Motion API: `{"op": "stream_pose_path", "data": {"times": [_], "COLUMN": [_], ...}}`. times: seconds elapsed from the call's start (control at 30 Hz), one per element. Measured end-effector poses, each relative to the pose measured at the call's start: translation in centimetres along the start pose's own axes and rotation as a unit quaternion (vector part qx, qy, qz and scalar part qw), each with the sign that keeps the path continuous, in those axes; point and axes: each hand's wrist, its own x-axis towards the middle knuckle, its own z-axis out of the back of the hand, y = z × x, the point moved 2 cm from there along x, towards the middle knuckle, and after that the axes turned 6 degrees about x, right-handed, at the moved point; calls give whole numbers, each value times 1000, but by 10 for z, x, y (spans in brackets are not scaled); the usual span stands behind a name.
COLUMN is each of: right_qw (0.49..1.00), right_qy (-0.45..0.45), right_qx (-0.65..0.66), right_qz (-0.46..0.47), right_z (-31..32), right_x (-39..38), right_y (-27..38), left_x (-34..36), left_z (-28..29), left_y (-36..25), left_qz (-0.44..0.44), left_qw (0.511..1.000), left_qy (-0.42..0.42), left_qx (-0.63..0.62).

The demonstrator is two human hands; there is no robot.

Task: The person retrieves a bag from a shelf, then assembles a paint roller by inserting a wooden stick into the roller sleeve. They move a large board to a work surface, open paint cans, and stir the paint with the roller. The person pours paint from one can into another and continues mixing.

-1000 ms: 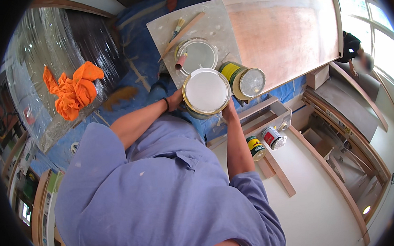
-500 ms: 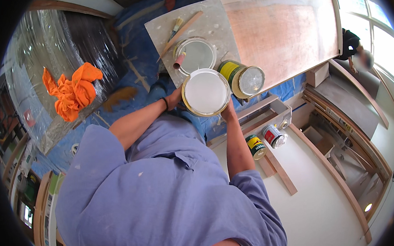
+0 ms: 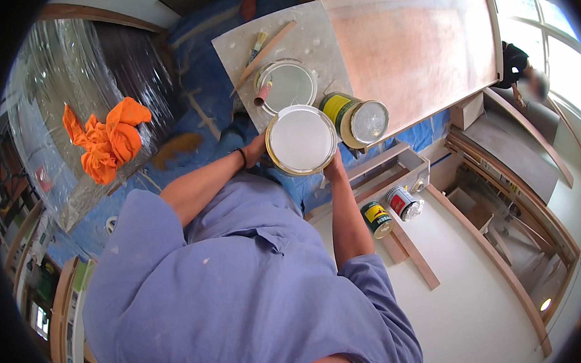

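Between my two hands is a large round paint can [image 3: 302, 139] with a pale, whitish top face. My left hand [image 3: 257, 149] grips its left side and my right hand [image 3: 334, 164] its right side; the can hides most of my fingers. Just beyond it, on a grey board, stands an open paint can [image 3: 294, 88] with pale paint inside. A small reddish-brown roller [image 3: 262, 93] rests at that can's left rim. Close by on the right is a green and yellow can [image 3: 347, 112] with a smaller silver-topped can [image 3: 370, 121] against it.
The grey board [image 3: 235, 40] also holds a paintbrush [image 3: 258, 43] and a wooden stick [image 3: 271, 52]. A wide wooden panel [image 3: 416, 43] lies beyond. Two small cans, one green [image 3: 376, 217] and one red [image 3: 402, 202], stand at right. An orange cloth [image 3: 108, 142] lies left; another person [image 3: 514, 67] is far right.
The can in my hands has shifted very slightly left and nearer to me. My hands keep hold of it; the other things stay in place.
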Motion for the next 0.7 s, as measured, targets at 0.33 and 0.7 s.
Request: {"op": "stream_pose_path", "data": {"times": [0.33, 0.7], "right_qw": [995, 950], "right_qy": [-66, -124], "right_qx": [50, 269], "right_qz": [-55, -97], "right_z": [1, -13], "right_x": [-7, -4], "right_y": [-11, -9], "left_x": [13, -1], "left_z": [5, -12], "left_y": [10, -5], "left_qz": [-13, -122], "left_qw": [999, 989], "left_qy": [-4, -87], "left_qx": [-48, 12]}}
